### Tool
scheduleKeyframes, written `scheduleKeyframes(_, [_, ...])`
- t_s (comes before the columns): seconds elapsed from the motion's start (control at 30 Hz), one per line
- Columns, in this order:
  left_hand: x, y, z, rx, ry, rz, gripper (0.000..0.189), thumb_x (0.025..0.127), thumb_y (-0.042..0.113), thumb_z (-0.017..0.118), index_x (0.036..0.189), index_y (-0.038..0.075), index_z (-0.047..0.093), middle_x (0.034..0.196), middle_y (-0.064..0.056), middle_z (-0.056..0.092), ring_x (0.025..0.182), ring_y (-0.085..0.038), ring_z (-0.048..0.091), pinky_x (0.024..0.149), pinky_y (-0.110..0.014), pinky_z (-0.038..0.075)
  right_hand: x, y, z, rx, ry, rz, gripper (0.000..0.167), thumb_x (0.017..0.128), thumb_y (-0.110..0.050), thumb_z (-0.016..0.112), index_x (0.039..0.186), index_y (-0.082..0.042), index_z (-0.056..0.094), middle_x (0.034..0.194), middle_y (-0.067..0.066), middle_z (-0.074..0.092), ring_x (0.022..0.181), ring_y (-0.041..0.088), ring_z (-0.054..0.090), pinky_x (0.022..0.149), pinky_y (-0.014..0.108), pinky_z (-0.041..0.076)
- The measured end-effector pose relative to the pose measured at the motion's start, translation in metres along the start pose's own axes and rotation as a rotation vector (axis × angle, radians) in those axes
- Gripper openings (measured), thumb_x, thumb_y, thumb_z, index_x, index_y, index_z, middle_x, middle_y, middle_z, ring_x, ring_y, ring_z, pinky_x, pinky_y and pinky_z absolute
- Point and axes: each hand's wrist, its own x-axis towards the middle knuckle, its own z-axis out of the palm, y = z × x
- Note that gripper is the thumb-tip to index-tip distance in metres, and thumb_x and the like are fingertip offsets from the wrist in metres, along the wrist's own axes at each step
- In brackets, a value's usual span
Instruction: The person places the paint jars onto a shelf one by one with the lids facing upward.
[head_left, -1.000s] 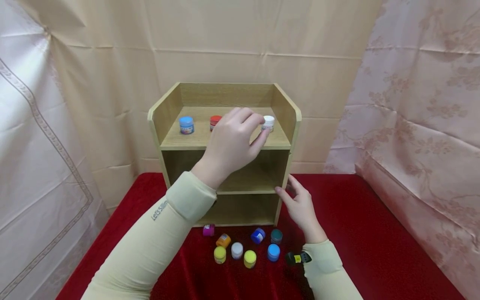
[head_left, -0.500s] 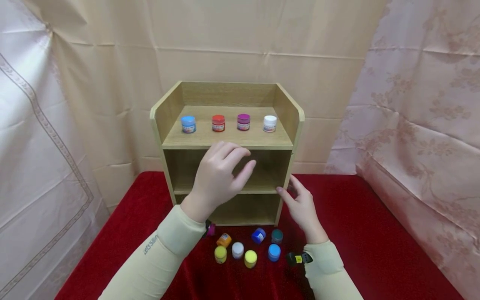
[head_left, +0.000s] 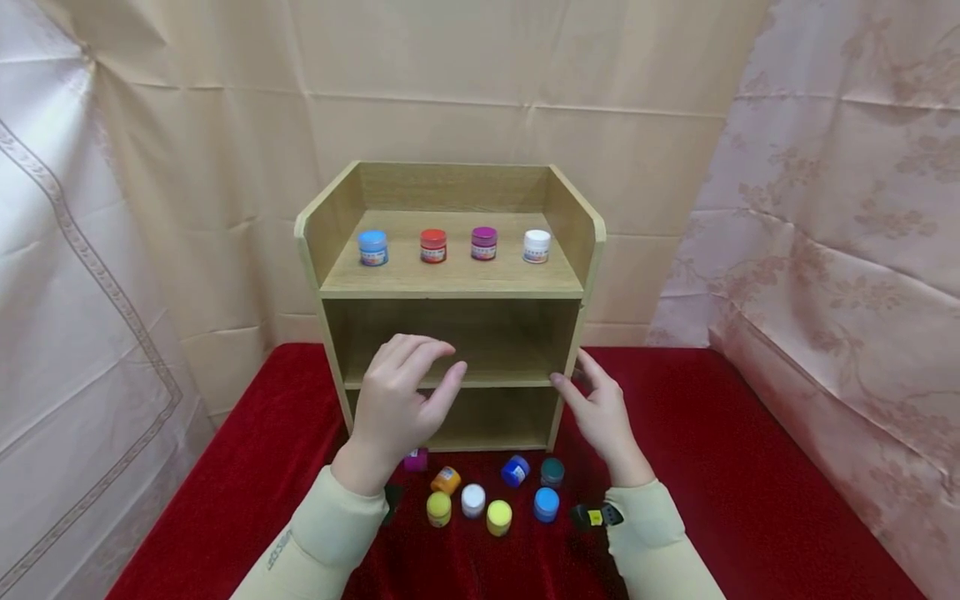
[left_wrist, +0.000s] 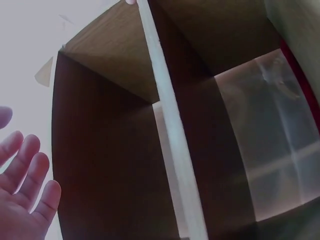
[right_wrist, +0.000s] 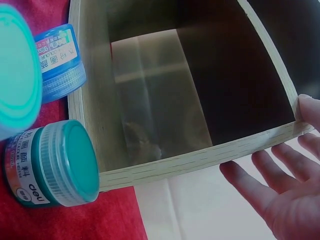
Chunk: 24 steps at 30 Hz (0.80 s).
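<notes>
My left hand (head_left: 396, 408) hangs in front of the wooden shelf (head_left: 450, 293), fingers and thumb apart with nothing between them. In the left wrist view its spread fingers (left_wrist: 31, 170) show beside the shelf's side. My right hand (head_left: 606, 421) holds the shelf's right side panel, thumb at the front edge and fingers along the outer face, as the right wrist view also shows. On the top board stand a light blue paint jar (head_left: 372, 248), a red one (head_left: 433, 247), a purple paint jar (head_left: 483, 243) and a white paint jar (head_left: 536, 247), in a spaced row.
Several paint jars lie or stand on the red cloth (head_left: 675, 467) before the shelf, among them an orange jar (head_left: 446, 480), a yellow jar (head_left: 498, 517), a dark blue jar (head_left: 515, 471) and a teal jar (right_wrist: 75, 162). Beige curtain (head_left: 450, 83) hangs behind.
My left hand has drawn back from the top board, down and to the left, leaving the purple paint jar standing between the red and white ones. My right hand stays on the panel.
</notes>
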Motion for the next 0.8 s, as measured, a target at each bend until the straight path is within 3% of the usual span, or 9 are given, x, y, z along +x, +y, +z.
scheduleKeyframes(0.23, [-0.021, -0.013, -0.008, -0.002, 0.019, -0.043, 0.018, 0.089, 0.021, 0.074, 0.096, 0.004, 0.073, 0.093, -0.006, 0.072, 0.085, -0.023, 0.064, 0.077, -0.041, 0.052, 0.0, 0.0, 0.0, -0.002, 0.001, 0.0, 0.058, 0.098, -0.026, 0.07, 0.151, -0.018, 0.049, 0.142, 0.012, 0.058, 0.127, 0.034, 0.058, 0.09, 0.051, 0.055])
scheduleKeyframes(0.47, [-0.037, -0.021, -0.017, 0.019, -0.019, -0.106, 0.018, 0.087, 0.018, 0.075, 0.097, 0.004, 0.073, 0.094, -0.005, 0.072, 0.087, -0.022, 0.064, 0.078, -0.041, 0.053, -0.001, 0.0, 0.002, 0.001, -0.004, 0.003, 0.058, 0.098, -0.027, 0.07, 0.152, -0.019, 0.048, 0.143, 0.012, 0.058, 0.127, 0.034, 0.058, 0.09, 0.051, 0.055])
scheduleKeyframes(0.63, [-0.041, -0.025, -0.02, 0.017, -0.033, -0.108, 0.018, 0.087, 0.018, 0.076, 0.097, 0.003, 0.073, 0.094, -0.005, 0.072, 0.087, -0.023, 0.065, 0.078, -0.04, 0.053, 0.0, 0.001, 0.002, -0.008, -0.003, 0.005, 0.059, 0.098, -0.027, 0.07, 0.152, -0.019, 0.048, 0.143, 0.012, 0.057, 0.128, 0.035, 0.057, 0.09, 0.051, 0.054])
scheduleKeyframes(0.8, [-0.042, -0.027, -0.024, 0.039, -0.088, -0.118, 0.02, 0.088, 0.02, 0.076, 0.099, 0.004, 0.073, 0.097, -0.005, 0.072, 0.09, -0.022, 0.065, 0.078, -0.04, 0.054, 0.002, 0.0, 0.001, -0.012, 0.005, -0.007, 0.057, 0.098, -0.024, 0.071, 0.151, -0.018, 0.05, 0.14, 0.012, 0.06, 0.125, 0.033, 0.06, 0.09, 0.051, 0.055])
